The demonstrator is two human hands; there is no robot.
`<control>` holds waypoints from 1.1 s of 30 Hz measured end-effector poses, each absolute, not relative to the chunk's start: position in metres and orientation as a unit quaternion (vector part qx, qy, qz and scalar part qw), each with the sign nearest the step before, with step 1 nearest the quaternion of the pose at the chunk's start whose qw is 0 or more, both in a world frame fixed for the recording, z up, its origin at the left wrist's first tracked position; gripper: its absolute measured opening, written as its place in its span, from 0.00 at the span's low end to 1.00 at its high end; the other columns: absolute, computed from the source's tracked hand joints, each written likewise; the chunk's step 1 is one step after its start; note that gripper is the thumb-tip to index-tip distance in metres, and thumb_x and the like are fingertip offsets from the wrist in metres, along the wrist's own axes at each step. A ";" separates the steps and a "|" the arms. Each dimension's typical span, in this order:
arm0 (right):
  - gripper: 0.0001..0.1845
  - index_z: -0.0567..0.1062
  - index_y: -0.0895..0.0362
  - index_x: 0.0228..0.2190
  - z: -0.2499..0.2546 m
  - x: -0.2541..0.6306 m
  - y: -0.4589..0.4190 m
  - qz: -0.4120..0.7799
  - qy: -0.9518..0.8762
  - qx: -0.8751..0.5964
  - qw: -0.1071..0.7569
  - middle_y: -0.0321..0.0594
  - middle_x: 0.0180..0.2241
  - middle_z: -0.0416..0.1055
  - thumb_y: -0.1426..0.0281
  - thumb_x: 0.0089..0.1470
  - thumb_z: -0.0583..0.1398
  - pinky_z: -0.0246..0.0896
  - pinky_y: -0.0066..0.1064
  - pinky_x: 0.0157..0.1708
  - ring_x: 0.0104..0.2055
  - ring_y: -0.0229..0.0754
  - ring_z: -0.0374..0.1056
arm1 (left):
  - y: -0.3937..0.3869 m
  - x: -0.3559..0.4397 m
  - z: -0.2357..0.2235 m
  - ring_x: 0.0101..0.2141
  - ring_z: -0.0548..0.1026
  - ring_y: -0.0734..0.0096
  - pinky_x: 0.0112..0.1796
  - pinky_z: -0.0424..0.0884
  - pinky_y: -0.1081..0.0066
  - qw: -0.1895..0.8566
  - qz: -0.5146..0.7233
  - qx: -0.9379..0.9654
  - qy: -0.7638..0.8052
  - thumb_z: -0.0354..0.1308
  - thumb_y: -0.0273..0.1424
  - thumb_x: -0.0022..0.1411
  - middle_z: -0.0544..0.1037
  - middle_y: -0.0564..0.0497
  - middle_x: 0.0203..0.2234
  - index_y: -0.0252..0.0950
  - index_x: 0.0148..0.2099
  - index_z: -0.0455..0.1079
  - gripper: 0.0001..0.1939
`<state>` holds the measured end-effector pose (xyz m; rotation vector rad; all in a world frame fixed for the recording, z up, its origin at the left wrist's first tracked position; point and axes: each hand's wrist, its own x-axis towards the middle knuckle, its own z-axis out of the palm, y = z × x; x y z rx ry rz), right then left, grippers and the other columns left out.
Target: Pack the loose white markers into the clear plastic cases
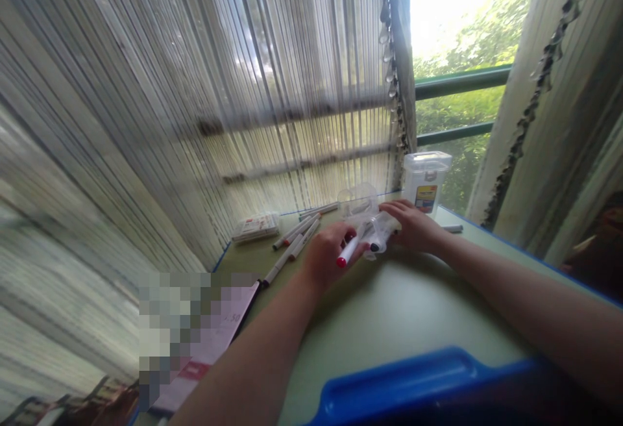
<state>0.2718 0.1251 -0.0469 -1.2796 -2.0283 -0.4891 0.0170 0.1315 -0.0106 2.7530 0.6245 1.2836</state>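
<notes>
My left hand [327, 252] is closed around a white marker [351, 250] with a red end pointing toward me. Just to its right, my right hand [415, 226] grips a clear plastic case [387, 226] with its open lid [357, 199] tilted up behind. A dark-tipped marker end [374, 247] shows at the mouth of the case. The marker's far end is hidden by my fingers and the case. Several white markers [295, 232] with coloured ends lie loose to the left of my left hand.
Behind my right hand stands a white container with a clear lid [427, 182]. A flat clear box [256, 226] sits at the back left. A pinkish booklet [219, 322] lies by my left forearm. A blue moulded edge [399, 377] borders the table's near side; string curtains [292, 88] hang behind.
</notes>
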 end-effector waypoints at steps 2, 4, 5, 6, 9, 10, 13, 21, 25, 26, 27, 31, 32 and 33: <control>0.33 0.69 0.58 0.51 -0.048 0.272 0.126 -0.189 -0.777 -0.495 0.339 0.51 0.49 0.71 0.71 0.40 0.66 0.64 0.51 0.49 0.52 0.58 0.63 | 0.131 0.017 -0.010 0.26 0.70 0.74 0.28 0.67 0.73 0.021 0.402 0.895 0.190 0.60 0.38 0.57 0.75 0.49 0.28 0.34 0.33 0.69 0.11; 0.33 0.69 0.57 0.51 -0.048 0.271 0.126 -0.188 -0.776 -0.497 0.340 0.51 0.49 0.71 0.71 0.40 0.65 0.64 0.50 0.49 0.52 0.58 0.63 | 0.131 0.017 -0.010 0.27 0.71 0.74 0.29 0.68 0.73 0.009 0.393 0.901 0.182 0.60 0.37 0.58 0.75 0.48 0.31 0.34 0.34 0.70 0.10; 0.33 0.69 0.57 0.51 -0.048 0.271 0.126 -0.187 -0.776 -0.496 0.341 0.51 0.49 0.71 0.72 0.40 0.65 0.64 0.50 0.49 0.52 0.58 0.63 | 0.131 0.017 -0.010 0.27 0.71 0.73 0.29 0.69 0.73 0.000 0.389 0.904 0.178 0.60 0.36 0.58 0.75 0.47 0.32 0.34 0.35 0.71 0.10; 0.33 0.69 0.57 0.51 -0.047 0.271 0.125 -0.187 -0.777 -0.496 0.340 0.51 0.49 0.71 0.71 0.40 0.65 0.65 0.50 0.49 0.52 0.57 0.63 | 0.130 0.016 -0.010 0.28 0.72 0.73 0.30 0.69 0.73 -0.009 0.385 0.906 0.174 0.60 0.36 0.58 0.76 0.47 0.33 0.34 0.36 0.71 0.09; 0.32 0.70 0.57 0.50 -0.046 0.270 0.125 -0.188 -0.780 -0.494 0.334 0.51 0.49 0.71 0.71 0.39 0.65 0.65 0.50 0.49 0.51 0.58 0.63 | 0.131 0.015 -0.012 0.31 0.75 0.70 0.32 0.71 0.71 -0.036 0.371 0.913 0.166 0.59 0.36 0.57 0.76 0.46 0.35 0.35 0.38 0.73 0.10; 0.32 0.70 0.58 0.50 -0.046 0.270 0.124 -0.189 -0.780 -0.495 0.332 0.52 0.49 0.71 0.71 0.39 0.65 0.65 0.51 0.49 0.51 0.58 0.63 | 0.131 0.015 -0.012 0.31 0.75 0.69 0.32 0.72 0.71 -0.040 0.367 0.914 0.167 0.59 0.37 0.57 0.76 0.46 0.35 0.35 0.38 0.73 0.10; 0.32 0.70 0.58 0.50 -0.046 0.270 0.124 -0.189 -0.779 -0.497 0.333 0.52 0.49 0.71 0.71 0.40 0.65 0.65 0.51 0.49 0.52 0.58 0.63 | 0.130 0.013 -0.011 0.31 0.76 0.69 0.32 0.73 0.70 -0.048 0.358 0.917 0.168 0.61 0.41 0.55 0.77 0.46 0.36 0.35 0.40 0.74 0.15; 0.32 0.70 0.57 0.50 -0.045 0.270 0.125 -0.189 -0.782 -0.496 0.328 0.51 0.49 0.71 0.70 0.39 0.66 0.65 0.50 0.48 0.51 0.58 0.63 | 0.125 0.011 -0.006 0.31 0.76 0.63 0.31 0.73 0.66 -0.072 0.311 0.938 0.137 0.55 0.56 0.52 0.76 0.44 0.33 0.33 0.42 0.74 0.30; 0.32 0.70 0.57 0.50 -0.046 0.270 0.125 -0.186 -0.783 -0.492 0.332 0.52 0.49 0.71 0.69 0.40 0.66 0.64 0.51 0.48 0.52 0.58 0.63 | 0.127 0.010 -0.006 0.29 0.76 0.61 0.30 0.73 0.64 -0.080 0.296 0.944 0.122 0.49 0.64 0.50 0.77 0.43 0.30 0.32 0.42 0.74 0.40; 0.32 0.70 0.57 0.50 -0.046 0.270 0.125 -0.186 -0.783 -0.492 0.332 0.52 0.49 0.71 0.68 0.40 0.66 0.64 0.51 0.48 0.52 0.58 0.63 | 0.128 0.010 -0.006 0.29 0.76 0.61 0.29 0.72 0.64 -0.086 0.290 0.945 0.121 0.47 0.64 0.51 0.77 0.43 0.29 0.31 0.43 0.74 0.40; 0.32 0.70 0.57 0.50 -0.046 0.271 0.125 -0.186 -0.784 -0.491 0.332 0.52 0.49 0.71 0.68 0.41 0.66 0.64 0.51 0.48 0.52 0.58 0.63 | 0.128 0.010 -0.007 0.28 0.76 0.61 0.29 0.72 0.65 -0.094 0.285 0.946 0.122 0.45 0.63 0.54 0.77 0.43 0.29 0.31 0.43 0.74 0.39; 0.32 0.70 0.55 0.51 -0.047 0.272 0.125 -0.184 -0.783 -0.489 0.338 0.50 0.49 0.71 0.68 0.41 0.66 0.64 0.51 0.49 0.52 0.58 0.63 | 0.126 0.010 -0.008 0.26 0.76 0.63 0.26 0.70 0.67 -0.137 0.282 0.940 0.138 0.40 0.54 0.63 0.77 0.43 0.27 0.31 0.44 0.74 0.34; 0.33 0.70 0.55 0.51 -0.047 0.272 0.125 -0.182 -0.782 -0.489 0.340 0.50 0.49 0.71 0.69 0.40 0.66 0.64 0.51 0.49 0.52 0.58 0.63 | 0.125 0.011 -0.009 0.26 0.76 0.64 0.26 0.69 0.68 -0.146 0.282 0.938 0.142 0.41 0.52 0.64 0.77 0.44 0.27 0.31 0.44 0.74 0.32; 0.33 0.70 0.54 0.51 -0.047 0.272 0.125 -0.181 -0.782 -0.489 0.342 0.50 0.49 0.71 0.69 0.40 0.66 0.64 0.51 0.49 0.52 0.58 0.63 | 0.125 0.011 -0.010 0.26 0.76 0.64 0.25 0.68 0.69 -0.153 0.280 0.936 0.146 0.42 0.51 0.64 0.78 0.44 0.27 0.32 0.44 0.73 0.30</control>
